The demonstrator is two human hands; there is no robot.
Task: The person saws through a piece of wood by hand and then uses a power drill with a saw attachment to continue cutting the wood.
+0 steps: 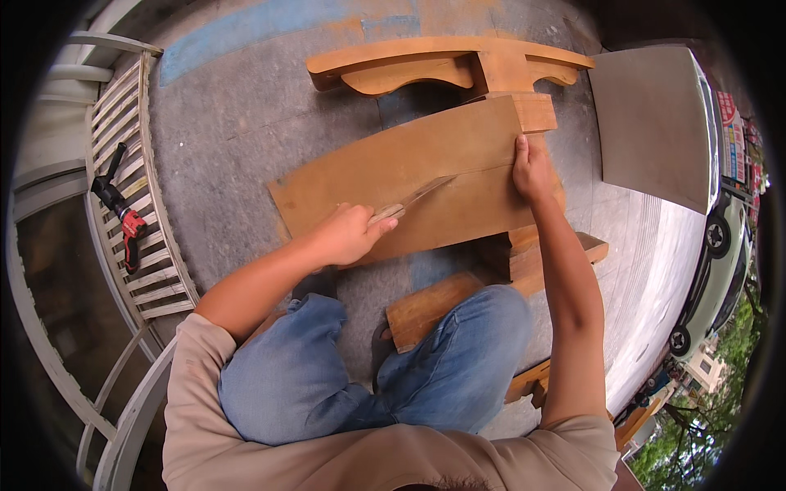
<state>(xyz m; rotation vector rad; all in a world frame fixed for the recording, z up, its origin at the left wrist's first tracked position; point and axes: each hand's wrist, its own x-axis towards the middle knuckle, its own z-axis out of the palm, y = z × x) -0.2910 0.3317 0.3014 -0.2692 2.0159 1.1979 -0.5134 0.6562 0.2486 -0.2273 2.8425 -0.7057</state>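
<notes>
A large brown board (409,155), flat and slightly tilted, lies across wooden furniture pieces in front of me. My left hand (348,233) is closed around the handle of a knife (426,190). The blade points away to the right, its tip at the board's face near a thin line running to the right edge. At that right edge my right hand (532,168) grips the board, thumb on top and fingers hidden beneath it. Under the board's far right corner sits a wooden block (536,113).
A curved wooden furniture part (409,53) lies beyond the board. Near my knees are a wooden beam (430,311) and another wooden piece (532,266). To the left, a red and black power tool (127,217) rests on a slatted bench (155,278). A grey panel (651,123) stands at the right.
</notes>
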